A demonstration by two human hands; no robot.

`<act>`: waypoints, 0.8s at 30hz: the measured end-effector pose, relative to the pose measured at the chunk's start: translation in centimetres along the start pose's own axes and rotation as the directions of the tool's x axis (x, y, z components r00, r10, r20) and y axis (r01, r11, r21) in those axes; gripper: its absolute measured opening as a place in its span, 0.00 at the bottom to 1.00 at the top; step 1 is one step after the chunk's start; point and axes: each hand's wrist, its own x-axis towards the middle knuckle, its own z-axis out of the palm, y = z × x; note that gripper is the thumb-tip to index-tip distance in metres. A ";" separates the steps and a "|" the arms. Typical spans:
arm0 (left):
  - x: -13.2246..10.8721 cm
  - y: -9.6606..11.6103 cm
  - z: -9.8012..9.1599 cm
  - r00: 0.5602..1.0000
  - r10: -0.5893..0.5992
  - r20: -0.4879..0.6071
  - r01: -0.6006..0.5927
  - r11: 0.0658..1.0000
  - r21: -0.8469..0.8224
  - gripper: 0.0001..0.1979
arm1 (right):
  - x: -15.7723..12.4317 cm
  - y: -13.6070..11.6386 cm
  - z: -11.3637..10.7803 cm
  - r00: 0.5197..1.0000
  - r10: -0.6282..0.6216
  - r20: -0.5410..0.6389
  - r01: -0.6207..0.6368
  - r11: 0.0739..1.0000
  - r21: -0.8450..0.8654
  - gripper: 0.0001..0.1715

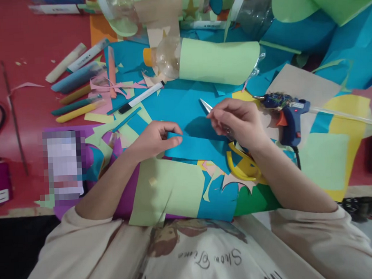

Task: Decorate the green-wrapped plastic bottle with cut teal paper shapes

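Observation:
My left hand (156, 138) is closed in a pinch on the left end of a blue paper strip (201, 145) lying on the table. My right hand (236, 121) is curled with fingertips together, right above the blades of the scissors (206, 106); their yellow handles (245, 165) lie under my wrist. Whether the fingers grip the scissors is unclear. A light green sheet (166, 189) lies just below the strip, near my body.
A plastic bottle wrapped in green paper (207, 62) lies behind the hands. A blue glue gun (288, 114) sits to the right with a glue stick out the back. A black marker (141, 97), coloured rolls (76, 93) and paper scraps cover the red table (31, 51).

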 end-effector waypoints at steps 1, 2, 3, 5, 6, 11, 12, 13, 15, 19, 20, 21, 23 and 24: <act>0.0 -0.1 0.1 1.000 0.006 0.018 -0.006 1.000 -0.001 0.08 | 0.1 0.1 0.2 1.000 -0.012 -0.007 0.011 0.996 -0.085 0.14; 0.0 -0.1 0.2 1.000 0.008 0.028 -0.008 1.000 0.003 0.08 | 0.1 0.2 0.4 1.000 -0.004 0.022 0.008 0.987 -0.158 0.14; 0.0 -0.1 0.3 0.999 0.010 0.033 -0.010 1.000 0.010 0.09 | 0.1 0.2 0.6 0.998 0.018 0.068 -0.003 0.976 -0.219 0.14; -0.1 0.1 0.5 1.000 0.017 0.023 -0.018 1.000 0.025 0.08 | 0.1 0.3 0.8 0.988 0.077 0.135 -0.033 0.953 -0.300 0.15; -0.1 0.2 0.6 1.000 0.020 0.009 -0.020 0.999 0.031 0.08 | 0.1 0.3 0.7 0.984 0.101 0.146 -0.050 0.947 -0.318 0.15; -0.2 0.5 0.8 0.998 0.024 -0.053 -0.023 0.999 0.031 0.08 | 0.2 0.3 0.3 0.988 0.119 0.097 -0.083 0.944 -0.320 0.17; -0.2 0.5 0.8 0.998 0.025 -0.052 -0.023 0.999 0.026 0.08 | 0.3 0.3 0.2 0.989 0.115 0.092 -0.078 0.940 -0.332 0.17; -0.1 0.5 0.8 0.999 0.025 -0.047 -0.024 0.999 0.021 0.08 | 0.3 0.4 0.2 0.990 0.111 0.090 -0.074 0.936 -0.343 0.17; -0.2 0.4 0.7 0.999 0.024 -0.038 -0.023 1.000 0.009 0.08 | 0.3 0.5 0.2 0.989 0.115 0.089 -0.076 0.933 -0.352 0.16; -0.1 0.3 0.3 0.993 0.081 -0.086 -0.080 0.997 0.016 0.08 | 0.5 0.6 -0.1 0.980 0.199 0.025 -0.187 0.952 -0.241 0.16; 0.0 0.2 0.2 0.985 0.113 -0.132 -0.110 0.994 0.025 0.08 | 0.6 0.5 -0.3 0.970 0.244 -0.013 -0.242 0.956 -0.168 0.16; 0.2 0.1 0.1 0.969 0.150 -0.194 -0.147 0.989 0.031 0.08 | 0.7 0.3 -0.4 0.951 0.305 -0.046 -0.308 0.949 -0.074 0.17; 0.5 -0.4 0.0 0.926 0.202 -0.320 -0.208 0.978 0.016 0.08 | 0.9 -0.3 -0.6 0.896 0.439 -0.065 -0.430 0.895 0.119 0.26; 0.6 -0.7 0.0 0.902 0.217 -0.372 -0.236 0.972 -0.004 0.08 | 1.0 -0.7 -0.6 0.872 0.487 -0.050 -0.469 0.861 0.198 0.32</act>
